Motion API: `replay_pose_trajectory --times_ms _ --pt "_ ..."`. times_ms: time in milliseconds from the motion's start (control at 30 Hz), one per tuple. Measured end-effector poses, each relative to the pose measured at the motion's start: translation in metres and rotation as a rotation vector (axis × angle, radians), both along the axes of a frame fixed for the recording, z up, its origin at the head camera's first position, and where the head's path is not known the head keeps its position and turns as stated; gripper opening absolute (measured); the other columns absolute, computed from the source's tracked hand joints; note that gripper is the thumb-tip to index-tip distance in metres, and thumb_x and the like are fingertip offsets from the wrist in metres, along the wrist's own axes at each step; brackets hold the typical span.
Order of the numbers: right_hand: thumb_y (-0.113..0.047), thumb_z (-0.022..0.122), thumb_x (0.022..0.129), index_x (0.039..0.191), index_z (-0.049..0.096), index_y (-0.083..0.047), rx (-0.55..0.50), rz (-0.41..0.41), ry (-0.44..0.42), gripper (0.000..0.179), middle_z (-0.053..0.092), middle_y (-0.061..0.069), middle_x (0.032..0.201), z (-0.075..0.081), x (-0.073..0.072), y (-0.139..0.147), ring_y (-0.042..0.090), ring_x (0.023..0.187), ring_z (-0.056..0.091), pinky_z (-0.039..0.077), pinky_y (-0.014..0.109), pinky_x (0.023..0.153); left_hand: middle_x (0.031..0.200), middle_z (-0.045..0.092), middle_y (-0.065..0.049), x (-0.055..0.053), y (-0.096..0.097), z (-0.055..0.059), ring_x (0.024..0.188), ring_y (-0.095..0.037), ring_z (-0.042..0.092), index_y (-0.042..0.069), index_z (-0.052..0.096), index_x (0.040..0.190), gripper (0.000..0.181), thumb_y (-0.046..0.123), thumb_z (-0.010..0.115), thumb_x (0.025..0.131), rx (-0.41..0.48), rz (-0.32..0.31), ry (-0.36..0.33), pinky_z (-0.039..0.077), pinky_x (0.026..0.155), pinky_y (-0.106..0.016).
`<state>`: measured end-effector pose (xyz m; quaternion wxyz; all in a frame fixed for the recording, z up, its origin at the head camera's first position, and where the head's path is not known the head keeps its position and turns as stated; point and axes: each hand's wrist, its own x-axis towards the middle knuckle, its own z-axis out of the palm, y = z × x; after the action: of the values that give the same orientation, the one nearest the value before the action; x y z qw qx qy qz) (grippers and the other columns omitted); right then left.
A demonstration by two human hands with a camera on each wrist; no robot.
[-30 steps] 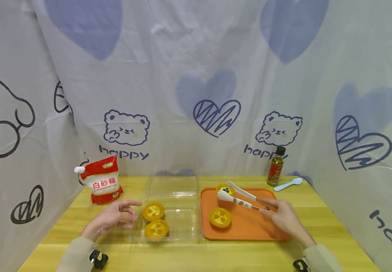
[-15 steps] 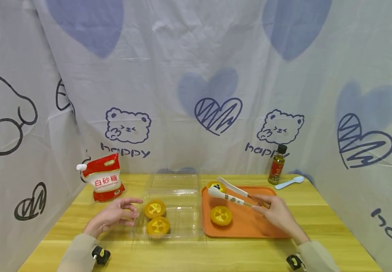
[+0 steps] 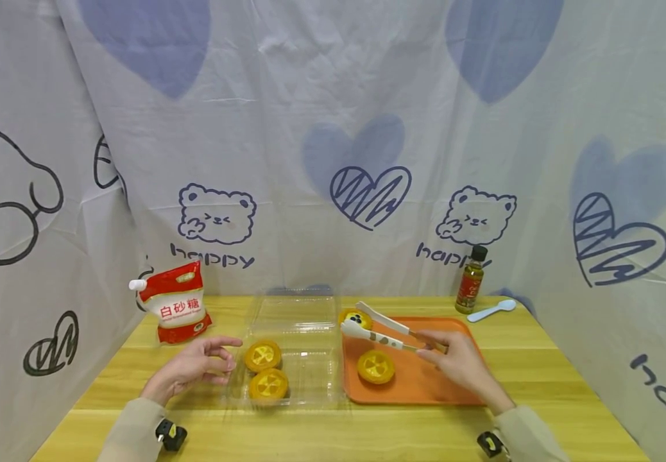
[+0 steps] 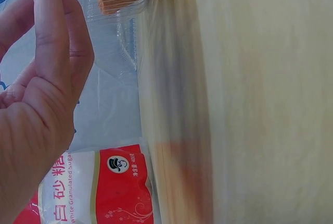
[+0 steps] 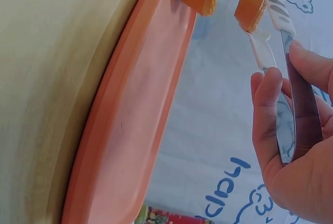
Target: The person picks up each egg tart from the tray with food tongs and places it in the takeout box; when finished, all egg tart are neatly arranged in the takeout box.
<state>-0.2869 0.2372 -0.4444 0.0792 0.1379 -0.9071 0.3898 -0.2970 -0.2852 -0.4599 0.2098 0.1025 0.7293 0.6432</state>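
My right hand (image 3: 459,362) grips a pair of tongs (image 5: 305,109) with white heads and metal arms. Pinched between the heads is an egg tart with dark berries (image 5: 250,8), raised above the orange tray (image 3: 425,378) near its back left corner. Another egg tart (image 3: 376,367) sits on that tray. My left hand (image 3: 197,364) holds nothing, its fingers loosely bent beside the left edge of a clear plastic box (image 3: 312,382). Two egg tarts, one behind (image 3: 263,355) and one in front (image 3: 268,386), sit in the box's left half.
Behind my left hand stands a red and white sugar pouch (image 3: 178,305) with a white spout. The box's clear lid (image 3: 295,312) is raised at the back. A small bottle (image 3: 469,282) and a pale blue spoon (image 3: 491,311) are at the back right.
My right hand has moved left, carrying the tongs and the berry tart from over the tray toward the clear box. My left hand stays in place.
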Motion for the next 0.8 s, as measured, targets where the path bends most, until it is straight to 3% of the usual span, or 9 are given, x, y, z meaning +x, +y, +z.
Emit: replay_pose_trajectory --times_ms 333,667,800 --pt "-0.017 0.076 0.085 0.121 0.071 -0.016 -0.002 0.022 -0.016 0.036 0.072 0.0 0.088 0.001 0.003 -0.016 0.004 0.046 0.034 0.033 0.02 0.04 0.098 0.059 -0.006 0.002 0.0 0.001 0.085 -0.018 0.066 -0.01 0.032 0.145 0.067 0.003 0.066 0.089 0.017 -0.003 -0.002 0.062 0.076 -0.035" --pt "-0.021 0.076 0.085 0.121 0.071 -0.017 -0.011 0.066 0.007 0.036 0.073 -0.001 0.089 0.001 0.005 -0.029 0.003 0.048 0.039 0.041 0.021 0.043 0.097 0.06 -0.006 0.0 0.0 -0.001 0.083 -0.019 0.065 -0.009 0.034 0.145 0.066 0.002 0.067 0.089 0.009 0.01 -0.009 0.062 0.076 -0.036" --pt "-0.021 0.076 0.085 0.121 0.071 -0.019 -0.005 0.089 0.012 0.036 0.073 -0.002 0.09 -0.001 0.005 -0.034 0.002 0.045 0.032 0.034 0.019 0.04 0.097 0.06 -0.006 0.0 -0.001 -0.001 0.084 -0.019 0.066 -0.009 0.032 0.145 0.067 0.002 0.066 0.089 0.007 0.004 -0.01 0.062 0.077 -0.036"
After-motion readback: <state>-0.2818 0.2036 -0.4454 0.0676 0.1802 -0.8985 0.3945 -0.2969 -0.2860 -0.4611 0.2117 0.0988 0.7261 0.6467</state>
